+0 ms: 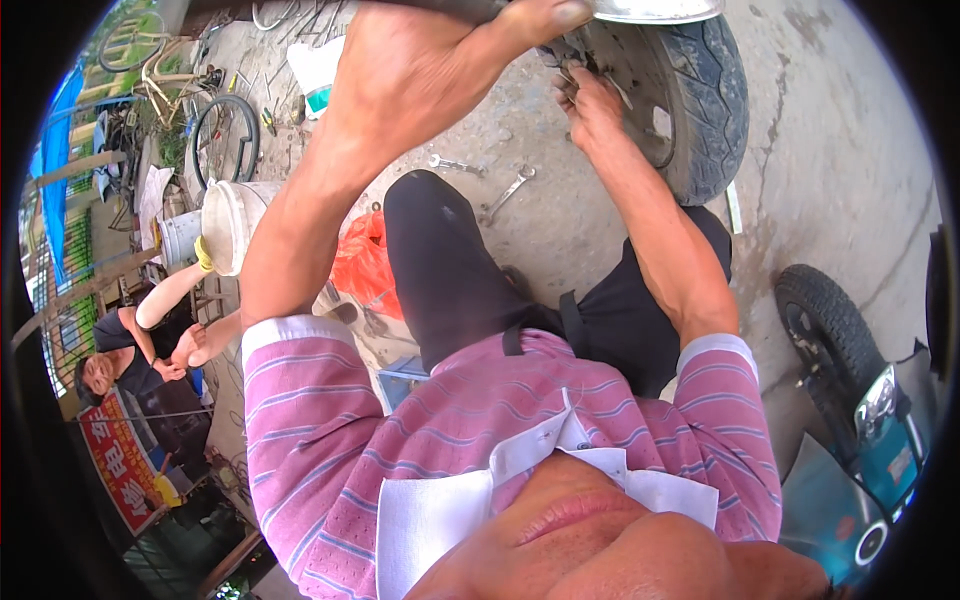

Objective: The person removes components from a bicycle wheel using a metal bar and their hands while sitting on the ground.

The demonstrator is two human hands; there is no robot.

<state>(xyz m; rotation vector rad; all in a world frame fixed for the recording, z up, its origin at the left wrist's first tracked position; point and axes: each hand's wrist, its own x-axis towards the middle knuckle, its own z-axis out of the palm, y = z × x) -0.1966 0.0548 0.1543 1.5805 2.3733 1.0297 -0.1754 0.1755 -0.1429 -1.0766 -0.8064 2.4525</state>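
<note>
At the top edge my left hand [410, 75] lies against a dark part, its thumb stretched to the right below it. The left fingers are out of sight. My right hand [592, 103] is beside the inner side of a wheel with a black treaded tyre [705, 110], close to dark parts near its middle. The right fingers are curled, closed on something small that I cannot make out. A shiny, rounded metal part [655, 10] sits above the tyre. On the ground between my arms lie a wrench [457, 164] and a second wrench [512, 190].
A red plastic bag [362, 262] lies beside my knee. Left are a white bucket [228, 225], a seated person [140, 340], a bicycle wheel [224, 140] and a red sign [122, 462]. A teal scooter [835, 500] with a dark tyre [825, 315] stands at lower right.
</note>
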